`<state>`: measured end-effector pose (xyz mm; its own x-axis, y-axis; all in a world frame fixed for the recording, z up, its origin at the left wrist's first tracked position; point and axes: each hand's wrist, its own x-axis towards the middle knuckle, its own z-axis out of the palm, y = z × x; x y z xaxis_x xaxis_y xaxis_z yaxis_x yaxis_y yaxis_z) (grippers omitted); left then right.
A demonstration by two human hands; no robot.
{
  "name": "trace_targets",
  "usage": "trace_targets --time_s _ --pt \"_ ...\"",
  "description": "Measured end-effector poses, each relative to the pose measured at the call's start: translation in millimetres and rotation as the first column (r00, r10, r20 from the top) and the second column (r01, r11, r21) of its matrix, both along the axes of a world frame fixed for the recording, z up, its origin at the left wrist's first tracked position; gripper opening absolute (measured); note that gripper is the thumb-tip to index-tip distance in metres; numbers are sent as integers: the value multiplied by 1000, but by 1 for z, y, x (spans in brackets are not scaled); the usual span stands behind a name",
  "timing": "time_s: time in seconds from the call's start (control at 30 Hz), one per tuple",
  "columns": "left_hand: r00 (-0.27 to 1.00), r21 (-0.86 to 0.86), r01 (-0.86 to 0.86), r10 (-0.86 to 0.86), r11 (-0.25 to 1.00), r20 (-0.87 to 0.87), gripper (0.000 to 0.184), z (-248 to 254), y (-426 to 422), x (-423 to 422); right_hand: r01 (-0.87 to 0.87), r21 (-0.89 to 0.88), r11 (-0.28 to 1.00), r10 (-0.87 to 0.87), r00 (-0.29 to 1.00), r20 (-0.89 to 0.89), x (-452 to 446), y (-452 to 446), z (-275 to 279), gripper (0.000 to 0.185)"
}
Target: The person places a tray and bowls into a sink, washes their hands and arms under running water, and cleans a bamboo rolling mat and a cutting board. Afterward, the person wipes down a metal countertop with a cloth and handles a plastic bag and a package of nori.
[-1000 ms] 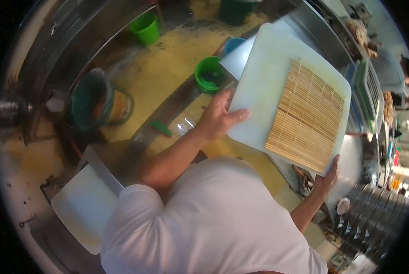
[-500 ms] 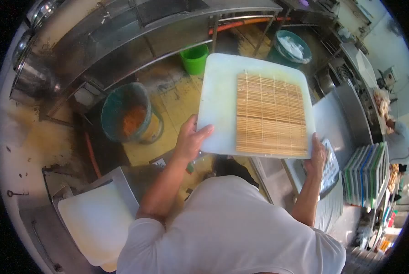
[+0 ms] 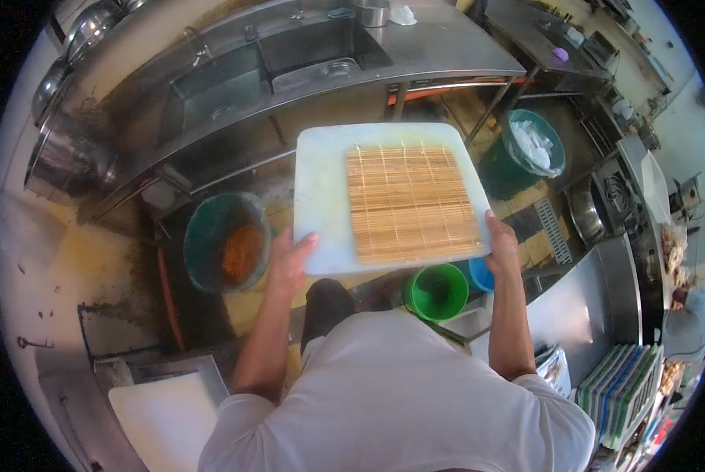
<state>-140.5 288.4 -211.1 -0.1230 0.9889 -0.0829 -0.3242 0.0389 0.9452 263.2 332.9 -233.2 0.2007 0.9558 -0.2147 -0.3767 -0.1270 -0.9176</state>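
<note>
Between my two hands is a white cutting board (image 3: 321, 181), held out level in front of me. A bamboo rolling mat (image 3: 415, 203) lies flat on it, toward the right side. My left hand (image 3: 291, 263) grips the board's near left corner, thumb on top and fingers hidden beneath. At the near right corner, my right hand (image 3: 500, 242) is closed on the edge, its fingers mostly out of sight under the board.
Ahead runs a steel counter with a double sink (image 3: 219, 98). On the floor stand a bin with orange scraps (image 3: 227, 244), a lined bin (image 3: 522, 153) and a green bucket (image 3: 437, 292). Stacked trays (image 3: 620, 393) and another person (image 3: 687, 322) are at right.
I have moved forward toward the sink counter, the board still in both hands and now further left in view. The green bucket now appears below the board instead of beyond it.
</note>
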Motion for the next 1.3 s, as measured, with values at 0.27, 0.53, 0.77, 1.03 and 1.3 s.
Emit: trace_targets --time_s 0.27,0.53,0.77,1.03,1.3 --pt "997 130 59 -64 990 36 39 13 28 -20 73 56 996 -76 996 44 -18 15 22 46" --pt "997 96 73 -71 993 -23 39 43 24 -22 109 77 991 -114 992 62 -18 -9 51 46" --pt "996 54 64 -67 997 60 40 36 23 -16 28 89 996 -37 995 92 -7 0 55 47" --pt "980 128 -188 179 974 81 44 -6 18 28 -127 172 977 102 984 147 22 90 15 47" --pt "905 44 -422 423 906 -37 43 -37 10 58 -424 211 880 347 881 322 33 167 5 46"
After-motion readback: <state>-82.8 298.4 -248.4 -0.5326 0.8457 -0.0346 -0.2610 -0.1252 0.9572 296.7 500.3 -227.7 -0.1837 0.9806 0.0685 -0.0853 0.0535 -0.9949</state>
